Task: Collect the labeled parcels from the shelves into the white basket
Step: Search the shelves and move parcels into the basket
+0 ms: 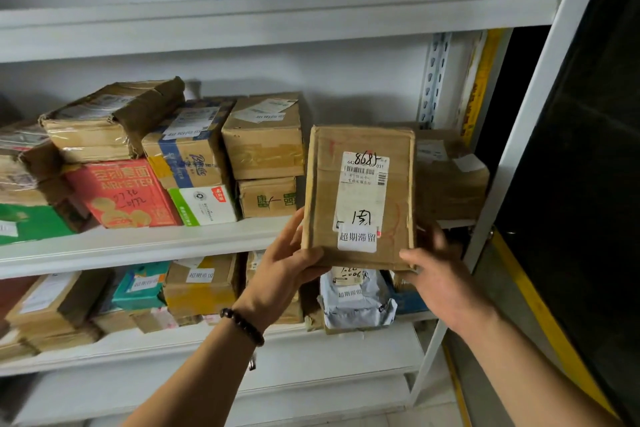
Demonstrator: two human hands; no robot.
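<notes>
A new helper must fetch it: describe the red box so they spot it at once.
On the white shelving, take the middle shelf of stacked cartons. Left of centre sits the red box, under a taped brown carton, a white-and-green one to its right. It alone is red, with handwritten black numbers.

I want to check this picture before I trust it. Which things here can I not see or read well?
White basket: nowhere in the head view.
Fingers of the left hand and right hand: mostly behind the brown parcel they hold.
Fine print on its shipping label: too small and blurred.
Taped box behind it: left part hidden by the parcel.
Green box: cut off by the left edge.
</notes>
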